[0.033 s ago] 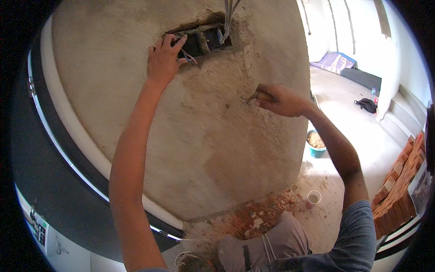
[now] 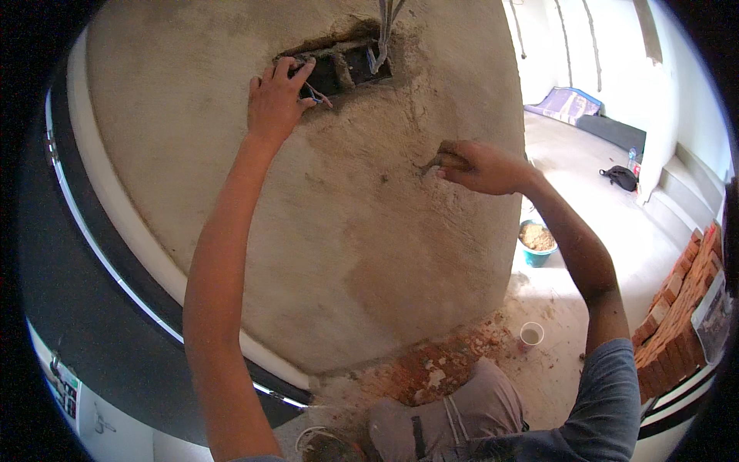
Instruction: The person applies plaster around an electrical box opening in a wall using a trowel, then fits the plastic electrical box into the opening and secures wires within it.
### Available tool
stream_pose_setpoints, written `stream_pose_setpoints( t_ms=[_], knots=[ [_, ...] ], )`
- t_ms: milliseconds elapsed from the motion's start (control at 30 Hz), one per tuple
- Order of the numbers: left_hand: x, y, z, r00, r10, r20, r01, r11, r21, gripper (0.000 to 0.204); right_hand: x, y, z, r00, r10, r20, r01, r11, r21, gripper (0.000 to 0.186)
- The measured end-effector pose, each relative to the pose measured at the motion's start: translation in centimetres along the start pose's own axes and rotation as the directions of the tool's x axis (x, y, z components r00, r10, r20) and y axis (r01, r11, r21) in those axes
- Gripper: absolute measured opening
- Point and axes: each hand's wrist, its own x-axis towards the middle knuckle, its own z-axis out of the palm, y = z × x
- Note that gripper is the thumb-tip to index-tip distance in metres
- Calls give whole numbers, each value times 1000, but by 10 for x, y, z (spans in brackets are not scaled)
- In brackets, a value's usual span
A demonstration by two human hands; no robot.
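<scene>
My left hand (image 2: 277,96) rests at the left end of a rectangular hole in the plastered wall (image 2: 369,223). Its fingers are spread, the tips on the rim of a dark electrical box (image 2: 325,75) set in that hole. Short wire ends (image 2: 317,95) stick out beside the thumb. Lower and to the right, close to the wall, my right hand (image 2: 481,168) is closed around the handle of a trowel (image 2: 453,161). The trowel's thin bent neck points left; its blade is hard to make out against the plaster. Grey cables (image 2: 385,35) hang into the box's right part.
A teal bucket of sandy material (image 2: 537,250) and a white cup (image 2: 531,333) stand on the floor at right. Stacked bricks (image 2: 673,323) are at the far right, below steps (image 2: 685,181). A black bag (image 2: 618,178) lies farther back. Rubble (image 2: 439,369) lines the wall's foot.
The view has shifted very slightly. Both hands keep their places, the left at the box and the right around the trowel.
</scene>
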Motion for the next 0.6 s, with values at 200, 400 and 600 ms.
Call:
stream_pose_setpoints(
  t_ms=[200, 400, 600],
  knots=[
    [1, 4, 0, 1000, -16, 25, 15, 1000, 17, 68, -50, -5, -28, 978, 117, 172, -107, 992, -61, 35],
    [-1, 12, -15, 993, -47, 108, 49, 999, -9, 72, -95, 10, -7, 767, 271, -581, 63, 870, 488, 38],
    [-8, 10, -17, 998, -44, 36, 45, 999, -30, 91, -58, 28, 26, 311, 25, -950, 392, 907, 152, 37]
  ],
)
